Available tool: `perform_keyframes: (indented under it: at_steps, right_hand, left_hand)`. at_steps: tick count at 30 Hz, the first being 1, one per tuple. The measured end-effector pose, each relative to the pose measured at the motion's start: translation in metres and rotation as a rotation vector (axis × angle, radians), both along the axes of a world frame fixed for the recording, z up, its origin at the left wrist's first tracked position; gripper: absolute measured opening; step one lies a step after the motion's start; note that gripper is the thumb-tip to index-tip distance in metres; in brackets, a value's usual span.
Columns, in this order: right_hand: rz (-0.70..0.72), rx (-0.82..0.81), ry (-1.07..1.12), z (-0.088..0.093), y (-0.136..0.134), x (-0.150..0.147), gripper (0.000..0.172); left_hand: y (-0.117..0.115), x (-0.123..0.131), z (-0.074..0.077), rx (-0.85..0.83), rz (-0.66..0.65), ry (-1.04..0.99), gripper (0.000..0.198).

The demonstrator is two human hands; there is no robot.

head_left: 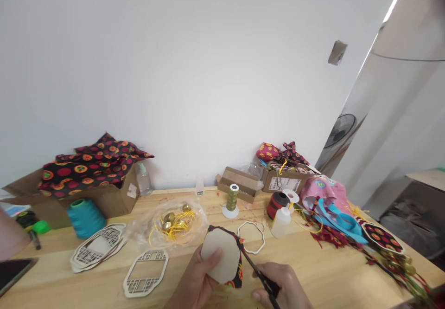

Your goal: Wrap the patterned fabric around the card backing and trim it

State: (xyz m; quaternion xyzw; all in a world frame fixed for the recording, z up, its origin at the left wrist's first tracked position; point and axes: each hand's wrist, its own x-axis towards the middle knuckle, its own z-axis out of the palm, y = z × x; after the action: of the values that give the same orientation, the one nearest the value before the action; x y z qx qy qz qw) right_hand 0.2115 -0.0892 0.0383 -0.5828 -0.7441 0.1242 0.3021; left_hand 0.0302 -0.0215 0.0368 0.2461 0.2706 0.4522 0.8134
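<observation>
My left hand [201,272] grips a pale grey cardboard panel [222,253] with notched corners, thumb on its face. Black patterned fabric [238,279] lies behind the panel and sticks out past its top and right edges. In my right hand [283,286] are black scissors [259,272], their blades pointing up and left to the fabric's right edge. Whether the blades are parted is too small to tell. Just beyond, a thin white scalloped frame [263,244] lies on the table. A cut-out lattice frame [128,286] rests left of my left hand.
Stacked lattice frames [78,263], a blue thread cone [85,218] and a plastic bag of bells [200,221] are on the left. Behind stands a green thread spool [232,200]; right of it, a white glue bottle [282,223]. Cardboard boxes [118,200] line the wall.
</observation>
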Motion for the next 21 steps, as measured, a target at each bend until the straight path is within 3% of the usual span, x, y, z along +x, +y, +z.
perform_keyframes:
  at_steps: [4, 8, 14, 21]
  right_hand:
    - [-0.134, 0.098, 0.131, -0.017, -0.007, 0.006, 0.047]
    - [-0.058, 0.050, 0.058, -0.014, -0.007, 0.009, 0.040]
    - [0.012, 0.033, -0.054, 0.005, 0.001, 0.005, 0.072]
    - [0.091, -0.039, 0.154, 0.006, -0.001, 0.013, 0.073]
  left_hand:
    - [-0.002, 0.000, 0.003, 0.003, -0.021, 0.009, 0.011]
    - [-0.003, 0.001, 0.003, 0.000, -0.029, 0.019, 0.014]
    - [-0.002, 0.000, 0.001, 0.006, -0.041, 0.026, 0.015]
    - [0.002, 0.000, -0.001, -0.020, 0.005, 0.031, 0.022]
